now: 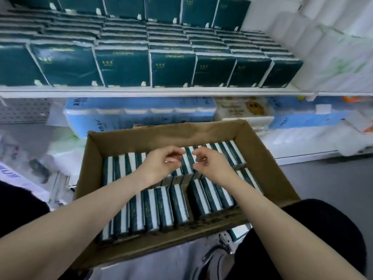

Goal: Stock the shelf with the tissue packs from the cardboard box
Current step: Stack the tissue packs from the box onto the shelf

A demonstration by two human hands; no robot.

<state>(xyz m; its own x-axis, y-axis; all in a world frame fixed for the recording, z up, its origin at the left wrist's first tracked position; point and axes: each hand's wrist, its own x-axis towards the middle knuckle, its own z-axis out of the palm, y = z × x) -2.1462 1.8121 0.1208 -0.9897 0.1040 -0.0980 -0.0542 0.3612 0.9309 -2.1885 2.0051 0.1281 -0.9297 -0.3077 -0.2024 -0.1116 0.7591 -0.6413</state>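
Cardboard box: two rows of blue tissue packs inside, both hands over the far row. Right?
No: head view shows dark green tissue packs in the cardboard box, not blue. Left hand and right hand are over the far row.

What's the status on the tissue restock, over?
Left hand and right hand empty, fingers loosely curled, above the cardboard box. Tissue packs stand in rows inside it, none lifted. Shelf front row looks full; nothing blocks the hands.

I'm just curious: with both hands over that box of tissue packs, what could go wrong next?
The shelf looks full along its front edge, so extra packs may not fit or may topple off. The tissue packs stand tightly wedged in the cardboard box; when the left hand and right hand pull one, neighbours could lift out too.
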